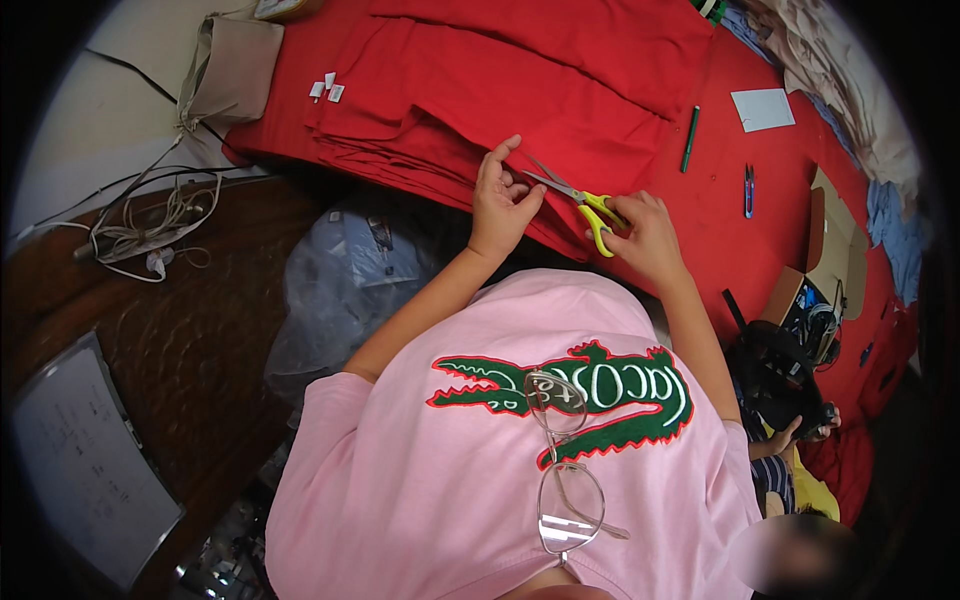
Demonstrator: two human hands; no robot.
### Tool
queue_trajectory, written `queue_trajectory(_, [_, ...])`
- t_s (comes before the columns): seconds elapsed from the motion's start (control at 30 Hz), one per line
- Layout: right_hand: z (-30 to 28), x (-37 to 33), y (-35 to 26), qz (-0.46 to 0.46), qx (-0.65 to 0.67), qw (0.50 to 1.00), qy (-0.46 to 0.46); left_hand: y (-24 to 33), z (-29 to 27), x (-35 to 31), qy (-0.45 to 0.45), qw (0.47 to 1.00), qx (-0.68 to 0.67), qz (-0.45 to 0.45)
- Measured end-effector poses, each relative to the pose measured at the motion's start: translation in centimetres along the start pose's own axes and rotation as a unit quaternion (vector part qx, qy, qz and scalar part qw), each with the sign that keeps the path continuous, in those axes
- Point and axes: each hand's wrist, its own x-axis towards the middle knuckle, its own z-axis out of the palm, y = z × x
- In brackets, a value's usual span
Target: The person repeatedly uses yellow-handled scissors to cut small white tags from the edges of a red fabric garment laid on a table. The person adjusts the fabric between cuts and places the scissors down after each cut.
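In my right hand (pixel 648 238) is a pair of scissors (pixel 590 208) with yellow handles. My fingers are through its loops, and the blades stand apart, pointing left at my left hand (pixel 502 205). That hand is at the near edge of a folded stack of red cloth (pixel 520 100). Its forefinger points up while the other fingers curl in toward the thumb near the blade tips. Whatever those fingers hold, if anything, is too small to make out. White tags (pixel 327 88) show at the stack's left side.
Right of the stack lie a green pen (pixel 691 139), a white card (pixel 762 110) and small thread snips (pixel 749 190). An open cardboard box (pixel 835 240) with cables stands farther right, near another person. Clear plastic bags (pixel 350 270) lie below the table edge; a beige bag (pixel 232 75) sits far left.
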Motion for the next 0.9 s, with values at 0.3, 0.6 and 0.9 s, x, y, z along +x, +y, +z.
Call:
queue_trajectory(0.3, [0.9, 0.9, 0.2, 0.009, 0.046, 0.998, -0.052, 0.7, -0.3, -0.1, 0.011, 0.999, 0.038, 0.010])
queue_trajectory(0.6, [1.6, 0.6, 0.8, 0.023, 0.058, 0.997, -0.052, 0.2, -1.1, 0.5, 0.018, 1.000, -0.009, 0.019])
queue_trajectory(0.9, [0.4, 0.8, -1.9, 0.002, -0.021, 1.000, 0.007, 1.7, -1.3, 1.1, -0.004, 1.000, -0.031, 0.004])
